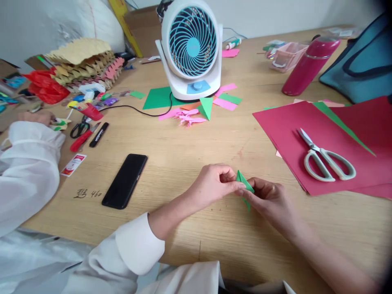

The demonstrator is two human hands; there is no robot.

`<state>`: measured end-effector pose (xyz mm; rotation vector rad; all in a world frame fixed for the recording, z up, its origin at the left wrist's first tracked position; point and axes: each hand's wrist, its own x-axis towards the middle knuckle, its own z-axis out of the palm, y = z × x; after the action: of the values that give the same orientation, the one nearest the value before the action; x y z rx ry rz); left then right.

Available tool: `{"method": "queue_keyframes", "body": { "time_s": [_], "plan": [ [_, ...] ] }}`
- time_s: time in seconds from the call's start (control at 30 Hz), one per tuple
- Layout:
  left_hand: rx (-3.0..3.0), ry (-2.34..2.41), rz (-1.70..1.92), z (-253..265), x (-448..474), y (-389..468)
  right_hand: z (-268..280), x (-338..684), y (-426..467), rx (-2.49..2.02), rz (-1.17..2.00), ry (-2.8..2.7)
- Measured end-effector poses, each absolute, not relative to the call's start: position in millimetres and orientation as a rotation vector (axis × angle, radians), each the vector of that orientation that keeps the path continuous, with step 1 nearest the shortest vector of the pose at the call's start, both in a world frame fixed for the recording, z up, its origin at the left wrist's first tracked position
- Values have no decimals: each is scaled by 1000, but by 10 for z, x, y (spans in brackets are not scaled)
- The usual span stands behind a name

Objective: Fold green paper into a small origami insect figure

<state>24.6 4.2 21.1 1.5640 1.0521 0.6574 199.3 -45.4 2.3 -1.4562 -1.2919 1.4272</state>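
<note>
A small folded piece of green paper (244, 182) is pinched between my two hands, above the wooden table (190, 151). My left hand (216, 179) grips its left side with thumb and curled fingers. From the right, my right hand (269, 198) holds it, thumb pressed near the middle. The paper shows a pointed top and a narrow tip hanging below; my fingers cover part of it. Scissors with white handles (326, 161) lie on red paper sheets (284, 143) to the right. A black phone (125, 181) rests left of my hands.
A white fan (192, 47) stands at the back, with green and pink paper pieces (191, 118) before it. A magenta bottle (310, 65) and blue bag (361, 61) are back right. At left, another person's hand (36, 117) is near black scissors (80, 128) and a red knife (82, 139).
</note>
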Motion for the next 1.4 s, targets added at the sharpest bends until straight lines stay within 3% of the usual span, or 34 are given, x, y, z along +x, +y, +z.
{"method": "queue_keyframes", "body": {
  "time_s": [0.43, 1.1, 1.4],
  "plan": [
    [1842, 1063, 939, 195, 321, -53, 59, 1966, -445, -1459, 1359, -1347],
    [906, 1005, 787, 146, 369, -31, -2, 2008, -467, -1479, 1392, -1381],
    [847, 995, 770, 131, 346, -14, -26, 1998, -464, -1476, 1390, -1438]
  ]
}}
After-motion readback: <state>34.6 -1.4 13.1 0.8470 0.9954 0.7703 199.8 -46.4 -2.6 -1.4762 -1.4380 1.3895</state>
